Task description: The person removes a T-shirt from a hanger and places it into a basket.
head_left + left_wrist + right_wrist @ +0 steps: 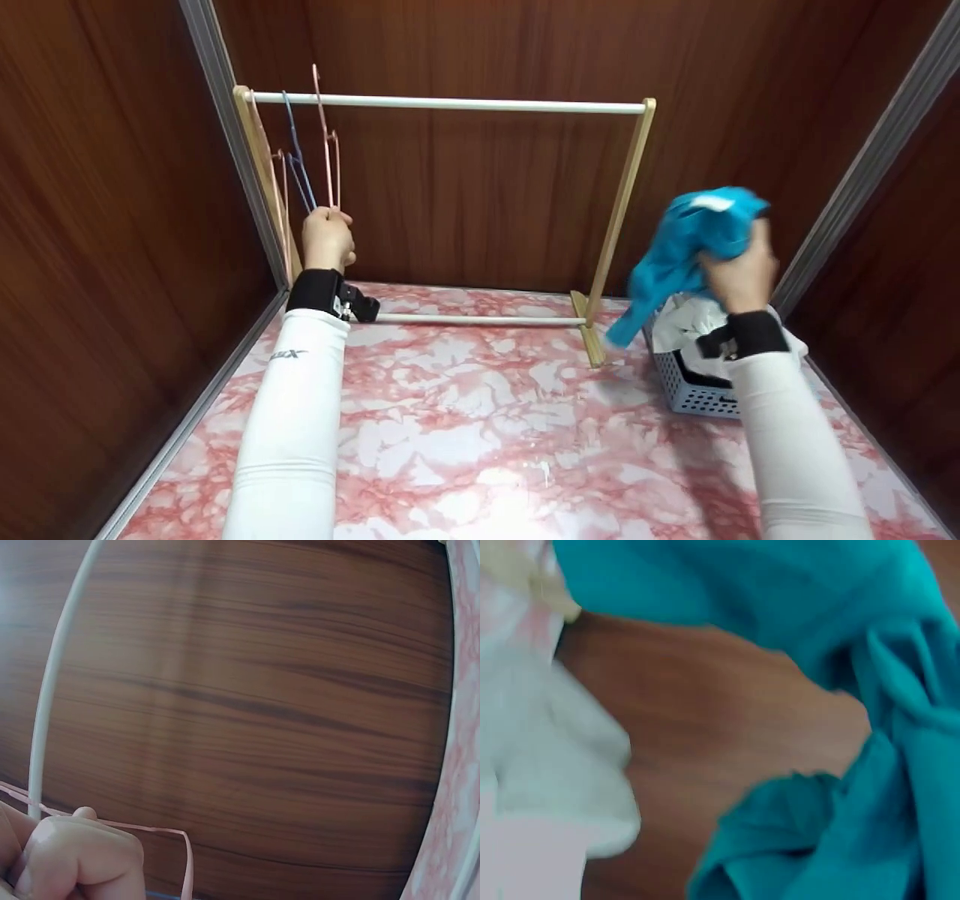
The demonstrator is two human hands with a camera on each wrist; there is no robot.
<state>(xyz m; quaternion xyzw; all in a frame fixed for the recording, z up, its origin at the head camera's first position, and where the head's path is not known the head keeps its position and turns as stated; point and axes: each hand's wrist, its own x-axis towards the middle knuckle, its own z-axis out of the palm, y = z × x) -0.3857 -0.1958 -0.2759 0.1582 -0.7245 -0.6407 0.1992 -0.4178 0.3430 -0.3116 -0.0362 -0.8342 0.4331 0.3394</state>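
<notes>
My left hand [328, 236] grips a pink hanger [325, 150] by its lower part, beneath the left end of the rack's white rail [450, 103]. That hanger's hook stands up past the rail; whether it touches the rail I cannot tell. Beside it hang a blue hanger [295, 142] and another pink hanger [276, 187]. The left wrist view shows curled fingers [90, 859] at the pink hanger's thin bar. Over at the right, my right hand [742, 274] holds a bunched blue garment [675, 247] in the air, with a white patch on it. Its loose end dangles down.
Below the right hand stands a grey perforated basket [703, 401] with white cloth [684, 322] and something black in it. The rack's right wooden post [621, 202] and foot [591, 341] are just left of it. Brown wood-grain walls enclose the pink-and-white marbled surface [450, 420].
</notes>
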